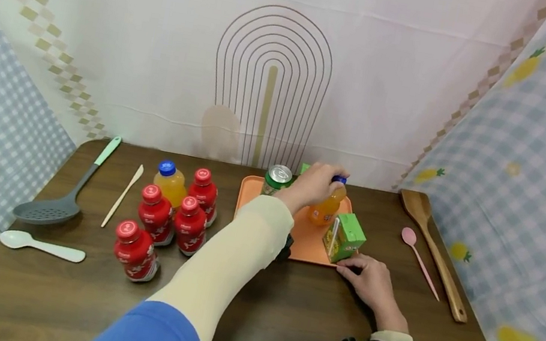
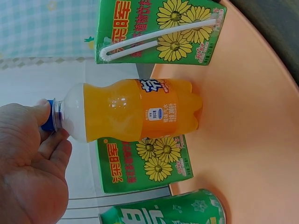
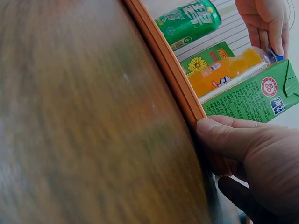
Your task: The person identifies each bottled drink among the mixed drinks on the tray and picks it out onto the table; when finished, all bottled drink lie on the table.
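Note:
My left hand (image 1: 315, 189) pinches the blue cap of an orange soda bottle (image 2: 126, 109). The bottle is upright at the orange tray (image 1: 312, 244); whether its base touches the tray is hard to tell. At the tray's near right corner my right hand (image 1: 369, 279) grips the rim, its thumb on the edge in the right wrist view. Just beside that hand stands a green drink carton (image 1: 345, 238) with a white straw on its side. Behind the bottle is a second green carton (image 2: 145, 163), mostly hidden by my left hand in the head view. A green can (image 1: 278, 180) stands at the back left.
Left of the tray stand several red-capped bottles (image 1: 137, 251) and another orange bottle (image 1: 170, 184). Further left lie a slotted turner (image 1: 49, 208), a cream knife (image 1: 123, 196) and a white spoon (image 1: 42, 246). A pink spoon (image 1: 420, 261) and wooden spatula (image 1: 436, 254) lie at right.

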{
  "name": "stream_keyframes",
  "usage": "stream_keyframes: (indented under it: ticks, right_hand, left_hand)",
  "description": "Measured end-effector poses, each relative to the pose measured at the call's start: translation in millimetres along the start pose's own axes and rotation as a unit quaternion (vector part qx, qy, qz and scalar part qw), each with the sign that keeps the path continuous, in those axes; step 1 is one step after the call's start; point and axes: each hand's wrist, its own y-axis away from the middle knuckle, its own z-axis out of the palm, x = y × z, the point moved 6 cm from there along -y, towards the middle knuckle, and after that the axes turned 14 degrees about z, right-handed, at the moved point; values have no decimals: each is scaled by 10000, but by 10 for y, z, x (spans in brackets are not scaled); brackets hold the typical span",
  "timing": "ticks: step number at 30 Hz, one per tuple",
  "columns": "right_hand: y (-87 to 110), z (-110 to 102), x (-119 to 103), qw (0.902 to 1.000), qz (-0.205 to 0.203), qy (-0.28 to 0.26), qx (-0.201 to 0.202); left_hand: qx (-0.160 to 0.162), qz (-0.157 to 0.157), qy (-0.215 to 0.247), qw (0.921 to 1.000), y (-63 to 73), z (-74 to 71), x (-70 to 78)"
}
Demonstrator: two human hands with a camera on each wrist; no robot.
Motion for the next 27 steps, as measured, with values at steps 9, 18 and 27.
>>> stream_keyframes:
  ticks: [9,18,27]
  right_hand:
    - [12,13,19,10000,64,40,2]
    - [10,18,23,10000,49,20,-32]
    - [12,10,17,10000,-21,-34,4]
  left_hand:
    - [103,-72,-110,9999,146,-24,-10]
    - [119,-77,-156,9998,294,-74,-11]
    - [188,28,-188,9996,436,-129,7]
